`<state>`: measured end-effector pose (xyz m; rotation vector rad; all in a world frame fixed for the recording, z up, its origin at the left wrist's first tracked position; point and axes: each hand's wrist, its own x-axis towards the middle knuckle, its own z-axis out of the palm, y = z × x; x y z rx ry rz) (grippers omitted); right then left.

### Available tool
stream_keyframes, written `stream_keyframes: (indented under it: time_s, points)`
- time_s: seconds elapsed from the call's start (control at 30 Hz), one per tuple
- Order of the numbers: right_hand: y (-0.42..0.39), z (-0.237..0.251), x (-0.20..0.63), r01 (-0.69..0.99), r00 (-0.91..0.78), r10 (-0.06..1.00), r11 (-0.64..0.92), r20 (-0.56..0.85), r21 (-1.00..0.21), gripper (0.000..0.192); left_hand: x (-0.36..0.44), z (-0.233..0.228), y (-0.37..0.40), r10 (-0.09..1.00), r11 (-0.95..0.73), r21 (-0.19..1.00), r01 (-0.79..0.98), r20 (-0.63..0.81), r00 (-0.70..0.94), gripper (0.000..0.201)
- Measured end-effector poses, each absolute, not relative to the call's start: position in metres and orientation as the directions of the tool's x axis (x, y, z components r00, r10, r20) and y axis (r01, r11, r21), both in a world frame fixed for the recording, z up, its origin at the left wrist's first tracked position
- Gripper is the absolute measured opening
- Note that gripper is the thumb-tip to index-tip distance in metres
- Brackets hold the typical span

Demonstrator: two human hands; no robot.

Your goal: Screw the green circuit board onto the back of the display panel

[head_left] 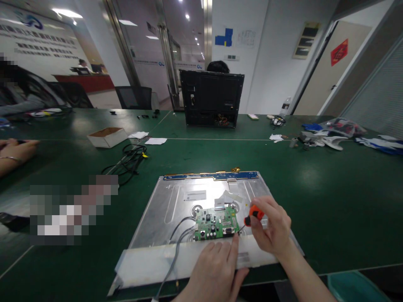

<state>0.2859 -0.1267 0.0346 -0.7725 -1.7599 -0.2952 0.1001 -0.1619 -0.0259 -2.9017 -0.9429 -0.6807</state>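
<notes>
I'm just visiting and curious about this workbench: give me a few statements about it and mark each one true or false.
1. The right hand holds an orange-handled screwdriver. True.
2. The left hand holds a hammer. False: it rests by the green circuit board.
3. The circuit board sits on a metal panel. True.
4. The table is red. False: it is green.
5. A cardboard box lies far left. True.

So my flat silver metal monitor panel (pixel 189 201) lies on the green table (pixel 330 188); small green circuit board (pixel 215 222) on it, black computer case (pixel 211 98) behind, open cardboard box (pixel 107 136) behind-left.
</notes>
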Motion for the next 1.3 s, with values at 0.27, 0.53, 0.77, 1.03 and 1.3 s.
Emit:
stream_keyframes:
  time_s: [0.27, 0.53, 0.77, 1.03, 1.3]
  points:
    - [-0.1262, 0.034, 0.2838, 0.666, -0.145, 0.347, 0.727, 0.926, -0.168, 0.041, 0.0997, -0.0272, -0.1614, 0.559, -0.816, 0.121, 0.565, 0.41, 0.721, 0.045]
    - [-0.13, 0.0348, 0.2864, 0.631, -0.17, 0.401, 0.746, 0.9, -0.214, 0.044, 0.0999, -0.027, -0.1624, 0.564, -0.811, 0.107, 0.575, 0.401, 0.722, 0.045]
    - [-0.1291, 0.0305, 0.2867, 0.645, -0.138, 0.393, 0.732, 0.909, -0.219, 0.046, 0.0994, -0.0281, -0.1619, 0.565, -0.813, 0.111, 0.571, 0.388, 0.729, 0.045]
    - [-0.1272, 0.03, 0.2847, 0.707, -0.144, 0.355, 0.69, 0.924, -0.155, 0.047, 0.1005, -0.0298, -0.1619, 0.564, -0.813, 0.122, 0.569, 0.403, 0.721, 0.045]
    - [-0.1297, 0.0331, 0.2851, 0.66, -0.163, 0.396, 0.725, 0.904, -0.198, 0.048, 0.0991, -0.0301, -0.162, 0.568, -0.814, 0.133, 0.566, 0.392, 0.724, 0.045]
